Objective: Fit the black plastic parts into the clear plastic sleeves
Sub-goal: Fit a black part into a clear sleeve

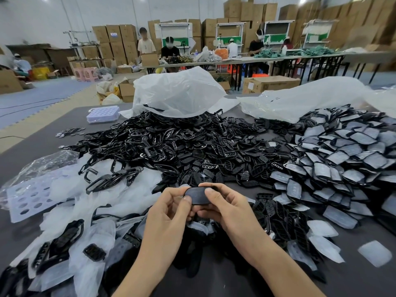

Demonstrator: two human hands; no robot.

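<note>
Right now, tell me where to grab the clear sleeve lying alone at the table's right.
Free the right hand first. Pinch a corner of the clear sleeve, coming from above on its open right side. It lies flat on the table, so likely only an edge lifts.

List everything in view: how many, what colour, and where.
held black part: one, black, between both hands
loose black parts: large heap, black, table centre
sleeved parts: large pile, grey over black, table right
clear sleeves: many, milky, near left
perforated trays: two, pale, near left and far left
big bags: two, clear, behind the heaps
table: one, dark grey, under everything
cardboard boxes: many, brown, back wall
people: several, mixed clothing, far tables
left hand: one, pinches held black part
right hand: one, pinches held black part
</note>
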